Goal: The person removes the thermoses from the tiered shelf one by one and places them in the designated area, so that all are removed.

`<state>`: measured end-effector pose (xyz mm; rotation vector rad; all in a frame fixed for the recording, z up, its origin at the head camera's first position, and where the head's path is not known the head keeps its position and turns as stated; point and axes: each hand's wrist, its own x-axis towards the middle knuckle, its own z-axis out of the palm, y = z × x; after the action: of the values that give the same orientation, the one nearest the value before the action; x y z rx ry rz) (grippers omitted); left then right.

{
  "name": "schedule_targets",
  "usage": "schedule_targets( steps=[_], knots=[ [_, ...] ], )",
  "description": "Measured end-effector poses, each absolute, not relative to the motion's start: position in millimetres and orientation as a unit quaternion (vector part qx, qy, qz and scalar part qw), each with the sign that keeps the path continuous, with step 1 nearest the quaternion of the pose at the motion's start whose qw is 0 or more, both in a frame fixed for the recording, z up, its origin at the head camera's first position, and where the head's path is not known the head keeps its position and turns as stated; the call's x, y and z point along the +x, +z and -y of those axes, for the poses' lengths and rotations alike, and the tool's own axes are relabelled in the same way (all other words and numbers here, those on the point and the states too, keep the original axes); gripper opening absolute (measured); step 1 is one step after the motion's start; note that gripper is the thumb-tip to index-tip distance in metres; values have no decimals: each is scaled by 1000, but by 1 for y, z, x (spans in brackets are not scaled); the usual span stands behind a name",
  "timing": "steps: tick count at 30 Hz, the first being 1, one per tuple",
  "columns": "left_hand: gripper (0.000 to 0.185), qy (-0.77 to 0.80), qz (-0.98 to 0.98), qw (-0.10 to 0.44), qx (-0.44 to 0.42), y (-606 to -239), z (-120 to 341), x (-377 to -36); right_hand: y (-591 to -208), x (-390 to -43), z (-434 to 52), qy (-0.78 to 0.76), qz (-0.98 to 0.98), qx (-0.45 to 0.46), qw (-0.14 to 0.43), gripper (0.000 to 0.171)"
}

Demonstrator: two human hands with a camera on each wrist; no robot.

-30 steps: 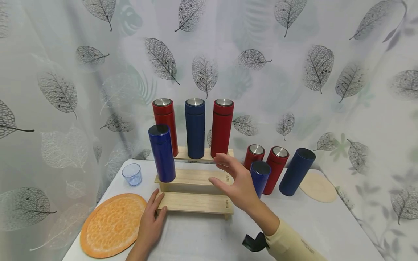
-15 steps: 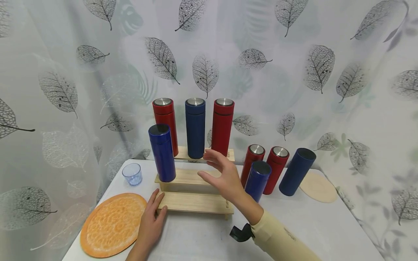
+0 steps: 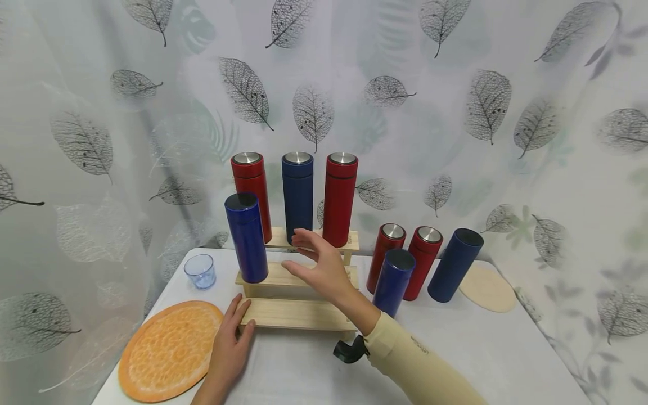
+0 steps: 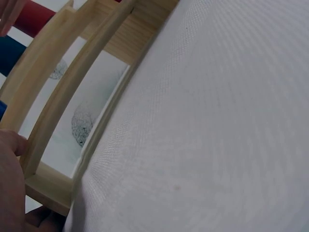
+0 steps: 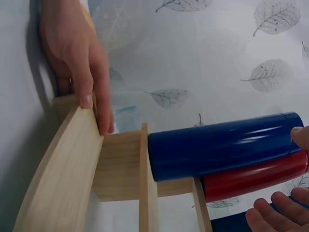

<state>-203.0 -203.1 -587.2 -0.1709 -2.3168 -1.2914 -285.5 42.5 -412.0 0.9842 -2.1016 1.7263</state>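
A three-step wooden rack [image 3: 298, 314] stands mid-table. My left hand [image 3: 230, 337] holds the left end of its lowest step; the right wrist view shows the thumb and fingers [image 5: 104, 92] on either side of the board's end. At the left of the middle step stands a glossy blue thermos flask [image 3: 248, 239]. My right hand [image 3: 321, 270] hovers over that step, right of the flask, its fingers spread from the thumb and holding nothing. Along the top step stand a red flask [image 3: 253, 179], a dark blue flask [image 3: 297, 194] and another red flask [image 3: 340, 199].
Right of the rack are two red flasks [image 3: 424, 264], a glossy blue flask [image 3: 395, 284] and a dark blue flask [image 3: 455, 264]. A round beige mat [image 3: 490, 289] lies behind them. At left are a small blue glass [image 3: 200, 271] and a round orange mat [image 3: 169, 349].
My right hand has moved left across the rack, from near its right end toward the blue flask on the middle step. My left hand stays at the rack's lowest step.
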Motion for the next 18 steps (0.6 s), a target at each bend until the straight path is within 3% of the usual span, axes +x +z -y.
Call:
schedule_targets(
  steps=[18],
  knots=[
    [48,-470,847,240,-70,-587,206,-202,-429,-297,3,598,732,313,90,68]
  ],
)
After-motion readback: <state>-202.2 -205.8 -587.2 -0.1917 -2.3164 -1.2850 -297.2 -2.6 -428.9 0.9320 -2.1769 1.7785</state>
